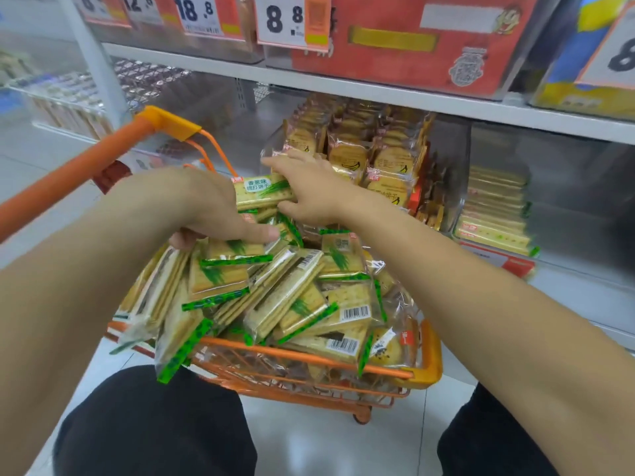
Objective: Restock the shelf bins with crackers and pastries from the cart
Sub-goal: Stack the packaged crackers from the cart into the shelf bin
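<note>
We see a stack of scallion cracker packs [264,194] held above the far end of the orange cart [426,355], its long axis running roughly left to right and tilted a little, the printed face with the green label turned up toward us. The left hand [209,207] closes its grip on the stack's left end: fingers curled round it, one finger stretched along the packs beneath, the thumb tucked under. The right hand [309,190] takes the right end, fingers lying over the top of the stack and the thumb curled below it, so that both hands pinch the same stack between them.

Under the hands the cart is heaped with loose cracker packs [275,297], green-edged wrappers lying at every angle, some barcode side up, a few hanging over the near rim. At the cart's right corner we see round biscuit packs [388,348] in clear wrap. The cart's orange handle [86,170] runs up to the left.

Just behind the hands a clear shelf bin [450,159] holds upright rows of banana-printed cracker packs [350,163]. To its right, stacked pale cracker packs [494,214] lie flat. Above the shelf edge hang price tags [292,18] before a red carton [412,39].
</note>
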